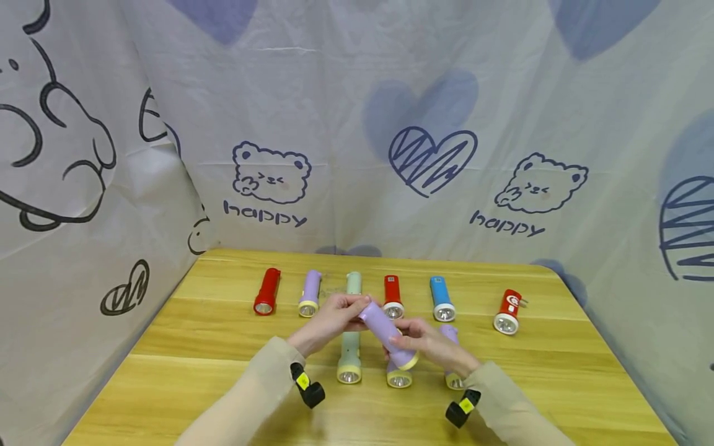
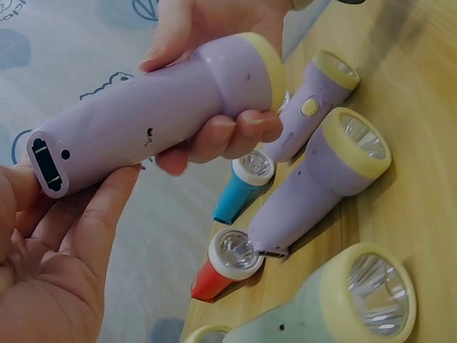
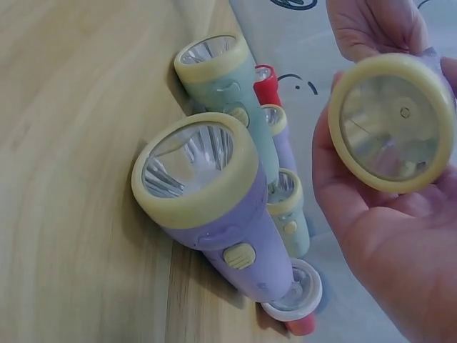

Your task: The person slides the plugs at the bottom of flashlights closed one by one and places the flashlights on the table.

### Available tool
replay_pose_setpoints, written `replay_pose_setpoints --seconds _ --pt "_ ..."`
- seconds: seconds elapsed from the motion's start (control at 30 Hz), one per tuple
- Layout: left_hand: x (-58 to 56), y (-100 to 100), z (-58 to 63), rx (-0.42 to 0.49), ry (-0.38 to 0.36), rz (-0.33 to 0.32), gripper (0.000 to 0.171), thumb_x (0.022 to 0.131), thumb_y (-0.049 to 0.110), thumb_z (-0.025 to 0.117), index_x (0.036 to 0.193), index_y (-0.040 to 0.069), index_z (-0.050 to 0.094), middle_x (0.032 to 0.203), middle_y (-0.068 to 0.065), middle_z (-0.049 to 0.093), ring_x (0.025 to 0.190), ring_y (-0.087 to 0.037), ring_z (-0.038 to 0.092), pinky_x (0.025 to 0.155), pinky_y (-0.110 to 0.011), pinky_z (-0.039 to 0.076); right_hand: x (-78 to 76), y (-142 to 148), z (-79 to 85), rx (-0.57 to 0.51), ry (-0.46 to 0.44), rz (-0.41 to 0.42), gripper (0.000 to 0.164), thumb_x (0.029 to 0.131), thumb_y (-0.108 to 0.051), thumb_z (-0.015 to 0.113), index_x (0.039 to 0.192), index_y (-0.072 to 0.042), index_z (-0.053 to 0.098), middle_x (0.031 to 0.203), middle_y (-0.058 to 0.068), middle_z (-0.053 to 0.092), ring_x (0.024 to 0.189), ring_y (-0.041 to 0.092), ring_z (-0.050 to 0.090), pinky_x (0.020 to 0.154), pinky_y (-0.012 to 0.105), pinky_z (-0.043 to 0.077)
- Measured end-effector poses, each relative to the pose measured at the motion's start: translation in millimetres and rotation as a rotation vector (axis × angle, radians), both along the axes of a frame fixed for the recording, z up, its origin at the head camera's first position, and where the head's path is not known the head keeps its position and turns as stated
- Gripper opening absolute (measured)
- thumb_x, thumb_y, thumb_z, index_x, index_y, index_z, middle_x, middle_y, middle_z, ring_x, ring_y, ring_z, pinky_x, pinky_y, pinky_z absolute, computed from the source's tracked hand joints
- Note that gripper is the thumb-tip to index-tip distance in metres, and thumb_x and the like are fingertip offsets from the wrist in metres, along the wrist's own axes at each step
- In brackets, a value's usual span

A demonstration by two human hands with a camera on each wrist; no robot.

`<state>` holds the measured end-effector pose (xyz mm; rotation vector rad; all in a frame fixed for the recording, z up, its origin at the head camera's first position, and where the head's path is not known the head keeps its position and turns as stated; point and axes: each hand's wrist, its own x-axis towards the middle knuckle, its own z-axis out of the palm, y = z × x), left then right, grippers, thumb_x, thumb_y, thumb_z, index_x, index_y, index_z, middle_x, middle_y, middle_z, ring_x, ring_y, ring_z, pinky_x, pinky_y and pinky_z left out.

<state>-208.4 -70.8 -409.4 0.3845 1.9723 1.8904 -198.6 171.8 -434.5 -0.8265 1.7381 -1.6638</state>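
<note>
Both hands hold a purple flashlight (image 1: pixel 385 331) with a yellow rim above the table. My left hand (image 1: pixel 331 319) pinches its narrow tail end between thumb and fingers. My right hand (image 1: pixel 426 342) grips the body near the wide head, the fingers curled around it. In the left wrist view the tail of the flashlight (image 2: pixel 143 118) shows a dark slot and a small round hole. The right wrist view looks straight at its clear lens (image 3: pixel 389 132). Below it on the table lies another purple flashlight (image 1: pixel 399 379), partly covered, beside a green flashlight (image 1: pixel 350 364).
Along the back of the wooden table (image 1: pixel 189 371) lie a red flashlight (image 1: pixel 269 288), a purple one (image 1: pixel 311 288), a green one (image 1: pixel 354 282), a red-and-white one (image 1: pixel 393 291) and a blue one (image 1: pixel 439 292). Farther right is a red flashlight with plug prongs (image 1: pixel 509 308). A printed curtain (image 1: pixel 357 204) hangs behind.
</note>
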Motion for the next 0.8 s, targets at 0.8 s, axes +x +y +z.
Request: replay_pose_setpoints --seconds 0.8 --pt "-8.3 -18.2 9.3 -0.101 0.014 -0.066 0.040 0.109 0.019 0.044 0.130 -0.010 0.061 0.129 -0.026 0.065 0.094 -0.012 0.069 0.087 -0.030 0.062 5.5 -13.3 3.1 0.111 0.034 0.000 0.051 0.099 -0.020 0.059 0.137 0.014 0.050 0.125 0.027 0.064 0.105 0.010 0.066 0.093 0.025 0.055"
